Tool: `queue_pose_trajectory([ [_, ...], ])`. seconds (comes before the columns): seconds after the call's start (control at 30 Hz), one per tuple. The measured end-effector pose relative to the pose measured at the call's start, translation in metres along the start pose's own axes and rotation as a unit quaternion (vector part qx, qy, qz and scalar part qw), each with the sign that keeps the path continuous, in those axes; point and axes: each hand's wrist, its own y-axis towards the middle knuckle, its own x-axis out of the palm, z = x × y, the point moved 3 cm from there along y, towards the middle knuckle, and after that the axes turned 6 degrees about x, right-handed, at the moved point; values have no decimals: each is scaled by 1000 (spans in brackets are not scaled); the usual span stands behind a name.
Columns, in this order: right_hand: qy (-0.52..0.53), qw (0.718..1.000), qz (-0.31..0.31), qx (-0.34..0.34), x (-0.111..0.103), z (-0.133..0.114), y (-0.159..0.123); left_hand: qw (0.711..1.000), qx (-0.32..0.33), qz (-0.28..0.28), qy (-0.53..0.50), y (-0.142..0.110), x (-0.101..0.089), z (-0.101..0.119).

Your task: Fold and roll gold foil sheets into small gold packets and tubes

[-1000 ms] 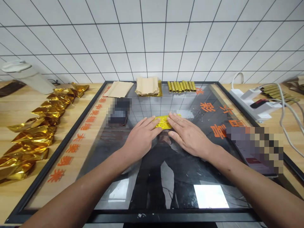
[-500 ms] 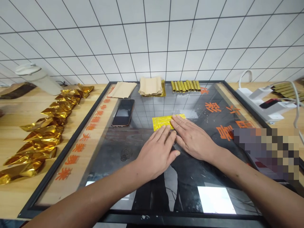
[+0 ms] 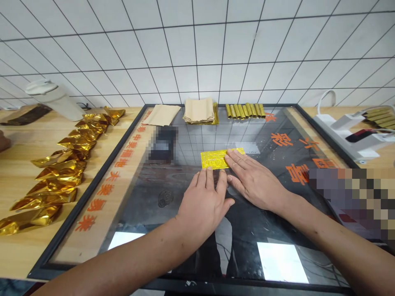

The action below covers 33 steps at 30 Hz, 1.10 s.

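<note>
Head view: a small gold sheet (image 3: pixel 214 159) is seen lying flat on the glass top (image 3: pixel 132 201) that is set on the wooden desk (image 3: pixel 18 144), well in from the desk's near and far edges. Its long sides are lined up roughly with the far edge. The right hand (image 3: pixel 257 183) is laid flat over the right part of the sheet, with its fingers straight and close together. The left hand (image 3: pixel 205 201) is held palm down, with its fingers stretched out and a little apart, and their tips are placed at the sheet's near side. Nothing is gripped by the fingers of either hand. How hard the sheet is pressed cannot be told.

The sheet looks very light, thin and soft, so it is likely to be bent, creased or torn with ease. Small wrinkles are seen on it. Since it looks shiny and is laid on smooth glass, it may be slid about by a small push. It is best held down with flat fingers, not pinched hard in the middle. The left short end is left uncovered, so the sheet could be lifted there, at the far corner, with a fingertip.

Near the desk's far edge, a row of gold rolls (image 3: pixel 245 111) and a stack of brown paper (image 3: pixel 199 111) are set out.
</note>
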Motion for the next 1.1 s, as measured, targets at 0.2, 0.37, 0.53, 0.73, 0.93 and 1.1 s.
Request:
queue_pose_trajectory([
  [0.2,16,1000,4,3,-1,0,0,1000,-18,-11,14,0,-3,1],
  [0.37,19,1000,8,2,0,0,0,999,-29,-4,36,-2,-10,0],
  [0.53,11,1000,10,7,0,-2,1,999,-21,39,-3,3,-17,-14],
  [0.73,15,1000,13,8,0,-2,1,996,32,44,-75,20,9,-32],
  [0.93,6,1000,4,5,0,-1,1,999,-5,17,-44,17,17,-33],
  [1.1,-11,1000,4,2,1,-2,1,999,-26,15,28,11,11,-32],
])
